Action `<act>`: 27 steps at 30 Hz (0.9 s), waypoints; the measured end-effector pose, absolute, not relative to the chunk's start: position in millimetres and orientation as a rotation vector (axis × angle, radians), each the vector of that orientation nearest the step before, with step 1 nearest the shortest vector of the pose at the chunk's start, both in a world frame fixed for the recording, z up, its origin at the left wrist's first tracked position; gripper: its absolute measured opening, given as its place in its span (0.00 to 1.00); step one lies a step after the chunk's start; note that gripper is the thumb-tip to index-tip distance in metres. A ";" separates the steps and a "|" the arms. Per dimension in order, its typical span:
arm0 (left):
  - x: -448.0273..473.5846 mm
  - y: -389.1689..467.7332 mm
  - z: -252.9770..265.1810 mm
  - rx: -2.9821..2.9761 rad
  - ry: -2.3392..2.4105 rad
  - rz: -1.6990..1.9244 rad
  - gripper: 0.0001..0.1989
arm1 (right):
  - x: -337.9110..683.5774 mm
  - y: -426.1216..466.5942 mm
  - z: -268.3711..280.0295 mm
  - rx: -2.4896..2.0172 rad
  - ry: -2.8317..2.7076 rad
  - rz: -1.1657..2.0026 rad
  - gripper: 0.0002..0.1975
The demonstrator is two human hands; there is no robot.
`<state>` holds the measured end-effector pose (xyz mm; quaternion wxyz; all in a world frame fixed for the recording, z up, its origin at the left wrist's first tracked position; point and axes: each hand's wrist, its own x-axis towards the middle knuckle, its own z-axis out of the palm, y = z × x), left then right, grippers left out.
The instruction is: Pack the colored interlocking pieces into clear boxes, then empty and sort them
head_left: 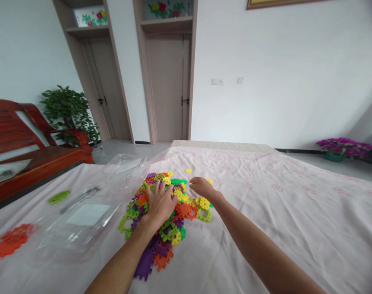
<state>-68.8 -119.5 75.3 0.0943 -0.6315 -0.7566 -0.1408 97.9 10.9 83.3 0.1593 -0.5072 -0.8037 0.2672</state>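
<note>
A pile of plastic interlocking pieces [167, 228] in purple, orange, green and yellow lies on the cloth in front of me. My left hand [161, 202] rests on top of the pile with its fingers spread. Just past the pile's right edge is my right hand [201, 186], its fingers curled together; whatever they may hold is hidden. Close by it lie yellow flower-shaped discs [204, 203] and a green square frame piece [203, 214]. One yellow disc [188, 170] sits apart, beyond the pile.
Left of the pile stand a clear plastic box [81, 220] and another clear container [123, 167]. Orange pieces [11, 241] and a green piece [59, 197] lie farther left. A pale, wrinkled cloth [280, 228] covers the surface. A wooden bench [35, 153] is beyond it.
</note>
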 end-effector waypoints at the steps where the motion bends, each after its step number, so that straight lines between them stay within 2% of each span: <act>1: -70.8 -119.6 69.1 -1.883 -2.268 -0.361 0.22 | 105.6 9.4 79.9 -1.489 -2.317 0.713 0.12; 4: -78.1 -120.3 57.0 -1.925 -2.297 -0.298 0.24 | 122.6 0.7 73.2 -1.597 -2.474 0.590 0.23; 6: -81.9 -120.6 54.7 -1.952 -2.294 -0.289 0.25 | 128.0 -4.9 71.0 -1.630 -2.592 0.516 0.26; 8: -83.2 -120.7 55.3 -1.962 -2.292 -0.281 0.25 | 129.8 -7.6 69.8 -1.615 -2.639 0.496 0.24; 13: -79.0 -124.6 60.5 -1.960 -2.288 -0.314 0.24 | 125.9 -3.5 73.1 -1.524 -2.509 0.642 0.09; 16: -76.7 -136.4 66.5 -1.955 -2.220 -0.374 0.22 | 115.8 -5.7 82.3 -1.478 -2.371 0.681 0.06; 18: -77.1 -149.1 71.7 -1.942 -2.173 -0.402 0.22 | 106.8 -11.9 91.0 -1.335 -2.189 0.894 0.07; 20: -80.2 -164.1 75.7 -1.921 -2.156 -0.406 0.22 | 99.8 -19.3 99.0 -1.093 -1.992 1.165 0.13; 22: -86.4 -179.9 76.1 -1.891 -2.180 -0.388 0.23 | 98.9 -23.7 102.5 -0.939 -1.874 1.301 0.18; 24: -95.0 -194.9 71.4 -1.859 -2.221 -0.357 0.26 | 105.8 -22.2 98.1 -0.975 -1.870 1.260 0.19; 27: -107.6 -213.2 56.2 -1.827 -2.284 -0.306 0.30 | 129.3 -11.3 76.3 -1.175 -1.986 0.938 0.16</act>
